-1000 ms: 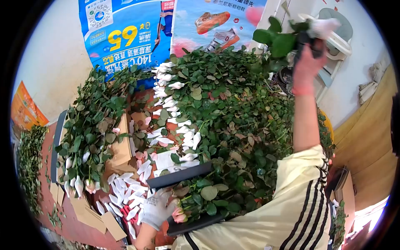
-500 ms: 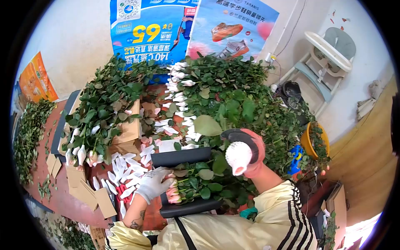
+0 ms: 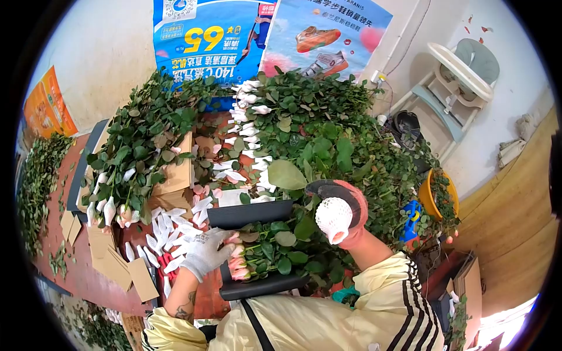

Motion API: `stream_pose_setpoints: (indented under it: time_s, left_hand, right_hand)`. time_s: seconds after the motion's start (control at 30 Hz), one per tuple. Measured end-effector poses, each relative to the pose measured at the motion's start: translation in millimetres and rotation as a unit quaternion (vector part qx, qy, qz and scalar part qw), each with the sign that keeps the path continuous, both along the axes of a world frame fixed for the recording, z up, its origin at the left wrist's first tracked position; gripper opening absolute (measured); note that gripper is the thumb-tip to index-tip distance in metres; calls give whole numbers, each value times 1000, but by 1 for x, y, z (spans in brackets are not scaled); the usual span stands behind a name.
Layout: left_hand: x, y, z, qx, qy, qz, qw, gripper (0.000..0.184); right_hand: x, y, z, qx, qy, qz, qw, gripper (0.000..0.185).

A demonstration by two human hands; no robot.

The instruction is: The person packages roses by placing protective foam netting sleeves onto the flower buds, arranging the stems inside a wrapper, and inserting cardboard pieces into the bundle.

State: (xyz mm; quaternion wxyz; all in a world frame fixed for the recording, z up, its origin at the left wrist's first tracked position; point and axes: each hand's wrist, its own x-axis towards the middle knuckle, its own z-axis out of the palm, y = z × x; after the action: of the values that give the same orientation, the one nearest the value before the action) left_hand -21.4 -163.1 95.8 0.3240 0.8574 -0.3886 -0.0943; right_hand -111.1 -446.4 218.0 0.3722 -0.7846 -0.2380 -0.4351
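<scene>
My right hand [image 3: 355, 219], in a red and black glove, is closed around a rose whose bloom sits in a white mesh sleeve [image 3: 333, 215]. Pink petals show at the sleeve's lower opening. My left hand [image 3: 206, 251], in a white glove, has its fingers apart at the edge of a row of pink roses [image 3: 239, 264]. Its fingertips are at the topmost bloom; whether they touch it is unclear. Those roses lie with their leafy stems to the right, between two dark padded bars, an upper bar [image 3: 250, 214] and a lower bar [image 3: 263, 287].
Loose white mesh sleeves [image 3: 161, 231] are piled left of my left hand. Cardboard pieces [image 3: 111, 260] lie further left. Sleeved roses [image 3: 249, 131] and leafy stems [image 3: 345, 140] cover the back. A yellow bucket [image 3: 430, 196] and a high chair [image 3: 462, 76] stand at right.
My left hand has drawn slightly left, and its fingers have opened at the row of blooms. My right hand keeps the sleeved rose almost in place. The view has shifted slightly.
</scene>
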Motion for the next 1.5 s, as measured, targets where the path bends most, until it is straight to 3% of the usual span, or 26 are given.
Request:
stream_pose_setpoints:
  time_s: [0.1, 0.13, 0.2, 0.27, 0.33, 0.43, 0.5, 0.6, 0.67, 0.7, 0.8, 0.87, 0.97, 1.0, 1.07, 1.13, 1.17, 1.2, 1.23, 1.27, 1.3, 1.33, 1.4, 1.43, 1.5]
  left_hand:
    - [-5, 0, 15, -12, -23, 22, 999, 34]
    - [-15, -4, 39, -40, -24, 38, 998, 39]
    - [-37, -5, 66, -289, 2, 29, 957, 45]
    - [-48, 4, 118, -205, -70, -59, 974, 49]
    - [-54, 1, 118, -274, -171, -53, 945, 44]
    - [-61, 0, 117, -191, -244, -7, 951, 33]
    - [-63, 6, 110, -208, -248, -4, 946, 31]
    - [-68, 12, 112, -249, -222, -11, 943, 25]
    - [-69, 17, 114, -312, -151, -20, 938, 22]
    - [-72, 21, 115, -350, -60, -21, 935, 17]
    - [-77, 28, 119, -376, -22, -8, 926, 11]
    - [-76, 36, 119, -403, -7, -31, 914, 9]
    - [-79, 38, 114, -495, 20, -27, 868, 16]
    - [-80, 37, 109, -509, -20, 14, 860, 15]
    - [-78, 46, 93, -550, -95, 96, 824, 17]
    - [-72, 81, 78, -636, -133, 187, 737, 22]
    - [-65, 101, 71, -657, -129, 226, 707, 25]
    - [-54, 113, 63, -643, -105, 258, 713, 28]
    - [-39, 116, 57, -535, -96, 294, 786, 22]
    - [-16, 123, 36, -462, -36, 297, 835, 18]
    - [4, 123, 13, -434, 44, 294, 850, 17]
    - [28, 136, -32, -400, 120, 273, 867, 19]
    - [64, 145, -102, -286, 208, 326, 877, 35]
    - [73, 150, -135, -169, 136, 342, 914, 47]
    - [59, 123, -109, 1, 158, 366, 917, 75]
  right_hand:
    - [0, 4, 7, -63, 12, -12, 998, 35]
    - [-6, 7, 14, -142, 9, -31, 989, 37]
    - [-2, 5, -11, -209, -24, -56, 976, 45]
    - [-7, 17, -19, -240, -34, -43, 969, 47]
    - [-6, 26, -24, -344, -2, -35, 938, 56]
    - [-1, 41, -18, -362, 12, 3, 932, 52]
    - [1, 40, -25, -347, 13, 27, 937, 50]
    - [0, 47, -17, -359, 13, 21, 933, 49]
    - [2, 50, -9, -362, -3, 47, 931, 55]
    - [2, 50, -9, -362, -4, 43, 931, 55]
    - [3, 46, -9, -350, -56, 36, 935, 60]
    - [-1, 40, -4, -371, -26, 63, 926, 61]
    - [-2, 41, 13, -373, -70, 58, 923, 62]
    - [-5, 39, 19, -372, -66, 43, 925, 62]
    - [-7, 34, 31, -355, 128, -40, 925, 25]
    - [3, 1, 42, -376, -115, -172, 903, 28]
    - [-1, -34, 35, -326, -131, -219, 910, 36]
    - [-8, -64, 32, -279, -146, -268, 911, 44]
    - [-13, -69, 49, -123, -145, -226, 955, 36]
    - [-25, -78, 73, -50, -143, -220, 964, 32]
    - [-37, -88, 97, 25, -145, -209, 967, 28]
    - [-52, -101, 124, -27, -260, -297, 918, 31]
    - [-93, -112, 175, -133, -469, -435, 757, 38]
    - [-134, -119, 202, -9, -402, -270, 875, 41]
    - [-188, -100, 262, 114, -313, -98, 938, 44]
